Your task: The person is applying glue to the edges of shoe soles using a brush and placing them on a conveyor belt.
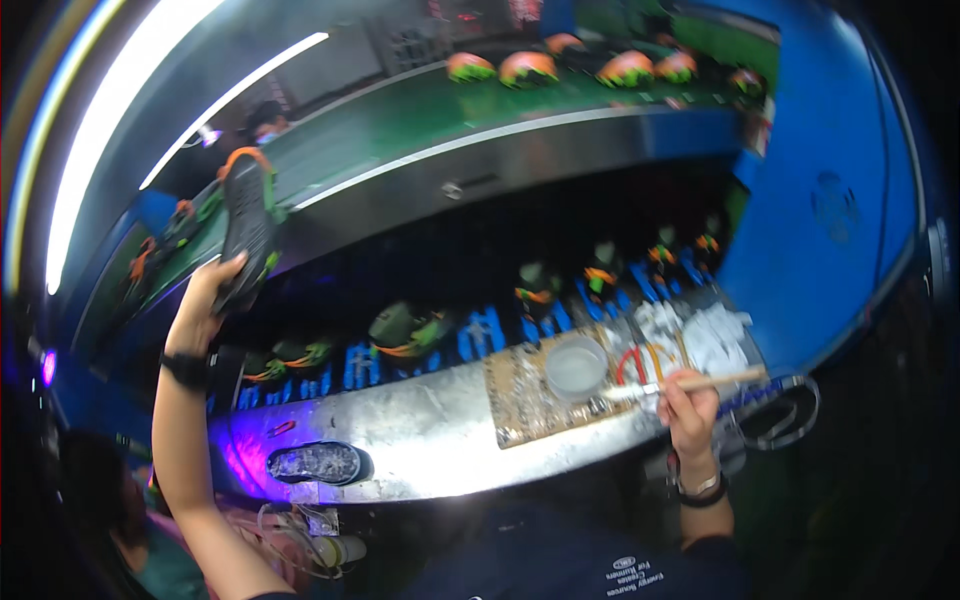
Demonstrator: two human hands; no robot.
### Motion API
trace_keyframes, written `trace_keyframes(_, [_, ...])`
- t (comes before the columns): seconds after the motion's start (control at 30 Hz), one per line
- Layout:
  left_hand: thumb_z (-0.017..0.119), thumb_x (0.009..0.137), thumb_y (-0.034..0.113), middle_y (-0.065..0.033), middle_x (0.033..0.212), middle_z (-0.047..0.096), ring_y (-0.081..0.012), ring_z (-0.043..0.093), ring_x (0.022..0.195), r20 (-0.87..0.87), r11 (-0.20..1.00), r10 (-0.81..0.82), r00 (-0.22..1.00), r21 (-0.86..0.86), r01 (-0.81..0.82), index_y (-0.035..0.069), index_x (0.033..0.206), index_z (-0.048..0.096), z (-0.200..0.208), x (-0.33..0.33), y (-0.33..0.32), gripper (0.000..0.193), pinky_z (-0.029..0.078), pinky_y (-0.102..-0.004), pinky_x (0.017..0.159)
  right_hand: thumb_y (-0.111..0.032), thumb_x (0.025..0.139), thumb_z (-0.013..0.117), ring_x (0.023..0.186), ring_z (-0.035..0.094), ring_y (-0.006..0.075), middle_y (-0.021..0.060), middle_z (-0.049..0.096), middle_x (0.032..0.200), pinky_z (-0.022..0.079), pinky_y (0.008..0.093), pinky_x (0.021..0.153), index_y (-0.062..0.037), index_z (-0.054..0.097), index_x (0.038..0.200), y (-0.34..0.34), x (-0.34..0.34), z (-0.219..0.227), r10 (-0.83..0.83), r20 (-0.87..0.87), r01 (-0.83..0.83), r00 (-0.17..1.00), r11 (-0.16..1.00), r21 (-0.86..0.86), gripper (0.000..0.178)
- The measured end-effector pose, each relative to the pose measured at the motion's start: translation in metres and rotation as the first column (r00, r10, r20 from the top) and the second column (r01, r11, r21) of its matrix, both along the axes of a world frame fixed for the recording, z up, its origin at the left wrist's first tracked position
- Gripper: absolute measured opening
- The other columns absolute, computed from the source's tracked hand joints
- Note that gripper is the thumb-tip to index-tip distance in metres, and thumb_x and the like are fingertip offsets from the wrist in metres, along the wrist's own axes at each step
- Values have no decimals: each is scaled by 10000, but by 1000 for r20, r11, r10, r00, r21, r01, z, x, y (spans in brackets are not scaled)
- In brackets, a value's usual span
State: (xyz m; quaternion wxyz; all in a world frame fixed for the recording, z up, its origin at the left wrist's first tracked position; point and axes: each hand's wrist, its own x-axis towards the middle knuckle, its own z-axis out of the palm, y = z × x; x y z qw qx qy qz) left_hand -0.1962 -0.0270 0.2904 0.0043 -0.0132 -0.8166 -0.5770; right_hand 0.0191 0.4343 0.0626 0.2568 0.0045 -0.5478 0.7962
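Observation:
My left hand (208,290) is raised at the left, its fingers closed round the end of a dark shoe (248,210) with orange and green edges. The shoe stands nearly upright in front of the green belt. Over the right end of the metal bench, my right hand (690,412) grips the wooden handle of a brush (722,379). Its pale bristles point left, beside a round tub (576,366) of whitish contents on a stained brown board (512,405). A dark shoe sole (316,463) with a whitish, shiny top lies flat on the bench's left part.
The green conveyor belt (400,135) runs across the back, carrying several orange-green shoes (528,69). Below it, several shoes (408,330) sit by blue holders (482,334). Crumpled white cloths (716,336) lie right of the board. Another person (110,500) is at the lower left.

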Motion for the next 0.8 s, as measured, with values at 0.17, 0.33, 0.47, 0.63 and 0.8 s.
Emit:
trace_keyframes(0.17, [558, 669, 246, -170, 1021, 551, -239, 566, 905, -124, 868, -277, 953, 393, 303, -92, 1095, 452, -82, 83, 41, 553, 439, -321, 834, -97, 798, 540, 468, 416, 62, 22, 475, 607, 306, 177, 414, -3, 506, 875, 9, -35, 2, 26, 13, -28, 1000, 994, 108, 126])
trace_keyframes(0.33, [540, 636, 177, -177, 1108, 497, -268, 505, 1009, -158, 625, -470, 868, 635, 454, -87, 1145, 392, -170, 99, 135, 593, 372, -346, 911, -49, 803, 542, 485, 417, 30, -3, 484, 624, 339, 166, 431, -9, 514, 876, 25, -48, -18, -55, 76, 32, 996, 960, 277, 88])
trace_keyframes(0.47, [579, 606, 127, -187, 1056, 516, -285, 522, 981, 1, 373, -613, 790, 882, 287, -60, 1116, 416, -189, 103, 157, 567, 402, -376, 886, -59, 794, 561, 509, 410, 16, -12, 499, 638, 325, 166, 446, -1, 535, 852, 24, -74, -48, -95, 87, 45, 992, 890, 454, 86])
trace_keyframes(0.63, [565, 681, 239, -243, 1182, 401, -331, 473, 1049, -86, 393, -591, 802, 838, 379, -59, 1198, 333, -197, 116, 147, 641, 432, -418, 857, -84, 774, 582, 508, 429, 16, -16, 519, 610, 331, 168, 450, 12, 555, 816, 8, -86, -49, -147, 146, 18, 978, 762, 647, 109])
trace_keyframes(0.8, [518, 676, 229, -255, 1258, 324, -334, 431, 1098, -92, 308, -540, 837, 903, 299, -43, 1255, 275, -217, 109, 134, 685, 354, -428, 937, -137, 760, 585, 475, 458, 56, 29, 535, 573, 359, 204, 453, 18, 562, 789, 5, -100, -55, -203, 172, -9, 964, 622, 783, 159])
